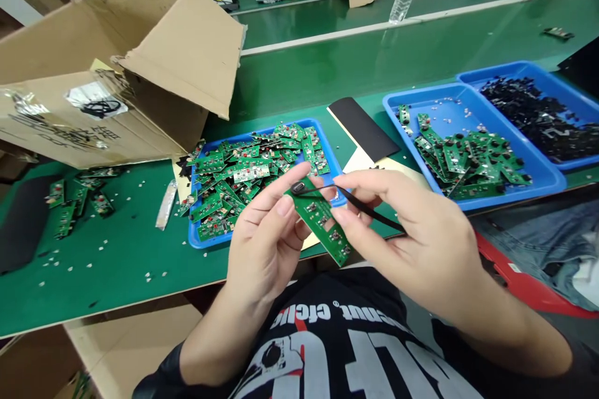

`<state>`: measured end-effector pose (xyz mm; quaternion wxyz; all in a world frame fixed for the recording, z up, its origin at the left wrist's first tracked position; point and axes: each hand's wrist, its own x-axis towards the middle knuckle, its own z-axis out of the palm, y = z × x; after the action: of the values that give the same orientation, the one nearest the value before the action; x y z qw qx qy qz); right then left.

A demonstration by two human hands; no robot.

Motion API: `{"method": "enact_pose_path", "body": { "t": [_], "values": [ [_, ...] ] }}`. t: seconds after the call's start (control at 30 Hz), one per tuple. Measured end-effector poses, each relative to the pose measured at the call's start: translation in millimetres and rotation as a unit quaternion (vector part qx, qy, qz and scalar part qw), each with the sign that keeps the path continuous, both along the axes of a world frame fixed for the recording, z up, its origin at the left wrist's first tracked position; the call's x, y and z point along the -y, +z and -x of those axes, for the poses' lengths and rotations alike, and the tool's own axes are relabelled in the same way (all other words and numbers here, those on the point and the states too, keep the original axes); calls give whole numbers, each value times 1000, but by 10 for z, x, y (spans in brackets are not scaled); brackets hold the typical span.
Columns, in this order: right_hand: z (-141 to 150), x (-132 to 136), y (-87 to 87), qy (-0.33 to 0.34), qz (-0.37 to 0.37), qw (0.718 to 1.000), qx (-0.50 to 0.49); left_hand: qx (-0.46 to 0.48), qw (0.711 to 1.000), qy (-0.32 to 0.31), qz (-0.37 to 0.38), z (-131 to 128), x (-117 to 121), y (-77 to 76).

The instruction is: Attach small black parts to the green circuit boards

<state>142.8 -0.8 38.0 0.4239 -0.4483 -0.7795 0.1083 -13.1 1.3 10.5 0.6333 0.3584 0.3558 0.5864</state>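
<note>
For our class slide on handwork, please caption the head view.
Left hand holding a circuit board, right hand a slim black item, near blue trays of boards.

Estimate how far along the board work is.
Perhaps done, unconfirmed: loose boards in the right blue tray. In hand: a green board in the left hand, a black strip in the right hand. Likely left: the board heap in the blue tray behind the hands.
</note>
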Motion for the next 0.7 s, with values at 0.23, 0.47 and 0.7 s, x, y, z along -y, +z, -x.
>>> {"method": "enact_pose_path", "body": {
  "t": [0.23, 0.47, 0.7],
  "values": [
    [-167, 115, -60, -19, 62, 994, -86, -56, 982, 132, -126, 15, -57, -82],
    [-112, -41, 49, 23, -48, 999, -4, -76, 981, 95, -148, -26, -29, -100],
    [55, -213, -31, 58, -63, 996, -7, -72, 981, 88, -158, -76, 0, -119]
  ]
}}
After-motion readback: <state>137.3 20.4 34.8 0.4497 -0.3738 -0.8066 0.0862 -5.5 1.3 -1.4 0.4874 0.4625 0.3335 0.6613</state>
